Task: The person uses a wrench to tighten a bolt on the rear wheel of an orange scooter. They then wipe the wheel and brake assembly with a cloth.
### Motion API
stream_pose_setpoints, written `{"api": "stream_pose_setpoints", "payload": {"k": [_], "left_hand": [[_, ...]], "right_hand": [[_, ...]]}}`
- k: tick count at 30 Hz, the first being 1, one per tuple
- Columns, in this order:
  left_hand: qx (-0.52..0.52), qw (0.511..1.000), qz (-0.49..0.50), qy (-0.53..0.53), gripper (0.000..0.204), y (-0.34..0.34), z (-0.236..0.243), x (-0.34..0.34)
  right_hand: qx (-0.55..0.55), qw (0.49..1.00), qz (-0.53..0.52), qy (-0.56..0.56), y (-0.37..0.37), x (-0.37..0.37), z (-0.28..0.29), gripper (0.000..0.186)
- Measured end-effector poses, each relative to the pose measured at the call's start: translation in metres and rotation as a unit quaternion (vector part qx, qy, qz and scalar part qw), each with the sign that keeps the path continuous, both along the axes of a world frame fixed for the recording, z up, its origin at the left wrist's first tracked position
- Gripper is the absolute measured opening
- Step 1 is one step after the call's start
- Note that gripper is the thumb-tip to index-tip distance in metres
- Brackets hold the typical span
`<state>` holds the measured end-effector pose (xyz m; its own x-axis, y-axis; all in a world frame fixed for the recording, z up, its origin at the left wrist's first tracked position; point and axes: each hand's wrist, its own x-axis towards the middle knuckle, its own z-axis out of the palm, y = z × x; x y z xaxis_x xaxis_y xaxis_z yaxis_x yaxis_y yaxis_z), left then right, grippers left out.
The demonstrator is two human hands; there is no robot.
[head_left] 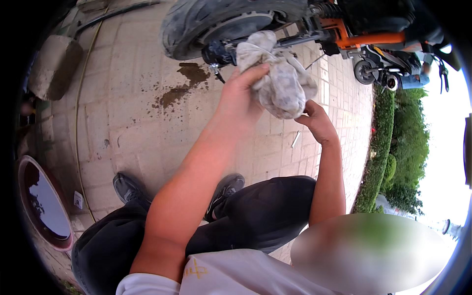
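A crumpled greyish-white cloth (285,83) is bunched up in the left hand (241,93), right in front of the wheel hub of a vehicle with an orange frame (376,39). The left thumb lies pressed on the near side of the cloth, with the other fingers of that hand mostly hidden behind it. The right hand (319,122) is at the lower right edge of the cloth, its fingers bent and the thumb and forefinger reaching the fabric; I cannot tell whether they pinch it or only touch it. The cloth overlaps the metal parts beside the black tyre (176,32), and whether it touches them is not clear.

Below the wheel, a dark wet stain (172,96) with scattered spots marks the pale paving (142,142). A thin white strip (296,139) lies on the paving near the right forearm. Off to the left are a rough block (56,66), a long thin yellowish line (78,123) along the ground and, lower down, a round reddish-brown basin (30,170) with a reflecting surface inside. Farther off to the right, a parked motorcycle (388,61) stands near a person in blue (413,81) and a green hedge (381,128)
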<state>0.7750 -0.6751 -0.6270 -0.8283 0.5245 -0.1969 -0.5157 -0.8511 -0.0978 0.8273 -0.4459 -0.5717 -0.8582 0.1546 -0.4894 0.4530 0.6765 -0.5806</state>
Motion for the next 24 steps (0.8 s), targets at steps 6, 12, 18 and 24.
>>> {"api": "stream_pose_setpoints", "payload": {"k": [6,12,18,24], "left_hand": [[0.099,0.994,-0.053,-0.007,0.028,0.038,0.024,-0.015],[0.227,0.969,-0.092,0.031,0.044,0.054,0.016,-0.013],[0.091,0.989,-0.108,0.051,0.045,0.044,0.036,-0.01],[-0.108,0.977,-0.107,0.147,0.038,0.014,0.023,-0.021]], "right_hand": [[-0.038,0.998,-0.009,0.056,0.011,0.011,0.009,0.079],[-0.069,0.989,-0.009,0.132,-0.015,0.001,0.008,0.087],[-0.133,0.974,-0.046,0.18,-0.037,0.0,0.0,0.041],[-0.005,0.977,-0.143,0.161,0.018,0.018,0.028,0.027]]}}
